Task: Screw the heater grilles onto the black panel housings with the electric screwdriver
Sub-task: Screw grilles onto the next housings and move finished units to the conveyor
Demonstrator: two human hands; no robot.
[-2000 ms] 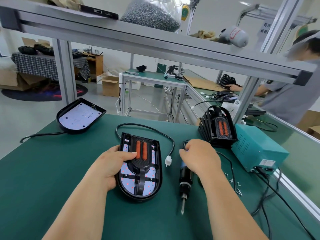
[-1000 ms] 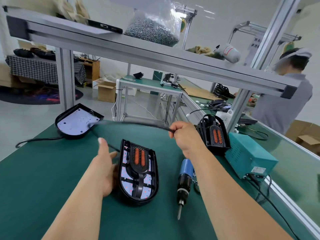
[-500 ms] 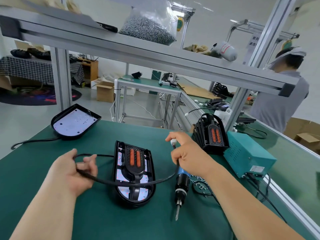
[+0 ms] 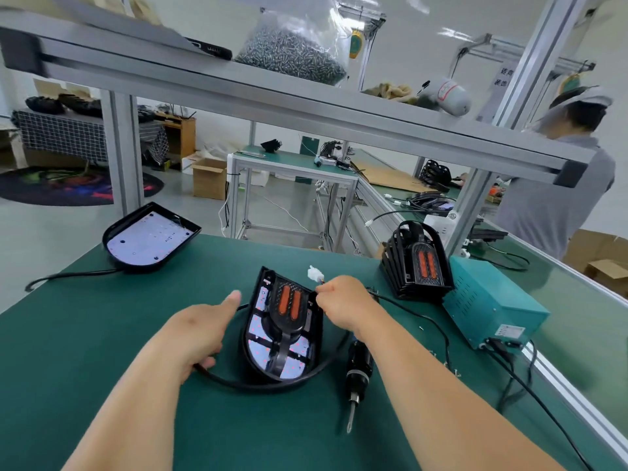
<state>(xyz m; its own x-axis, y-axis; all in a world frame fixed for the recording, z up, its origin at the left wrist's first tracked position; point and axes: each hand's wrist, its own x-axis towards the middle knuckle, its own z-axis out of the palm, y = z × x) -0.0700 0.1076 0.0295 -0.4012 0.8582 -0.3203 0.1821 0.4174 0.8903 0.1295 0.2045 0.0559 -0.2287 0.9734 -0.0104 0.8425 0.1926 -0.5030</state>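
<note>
A black panel housing (image 4: 247,341) sat centre, a grille (image 4: 289,321) with two orange bars on it, black cable (image 4: 265,385) looping its near end. The electric screwdriver (image 4: 357,368) lay just right, bit nearward. Another housing (image 4: 149,239) lay far left; stacked grilles (image 4: 416,263) far right.

Bright, even overhead light, with faint soft shadows on the green table (image 4: 102,334). Glare on the far bag of screws (image 4: 292,45). Wide-angle stretch at edges; blur far right.

Cable (image 4: 272,384) moved off the panel housing (image 4: 282,334) face; now loops round its near end. Left hand (image 4: 200,331) grips it lower, right hand (image 4: 343,300) carried connector (image 4: 314,274) to far edge.
</note>
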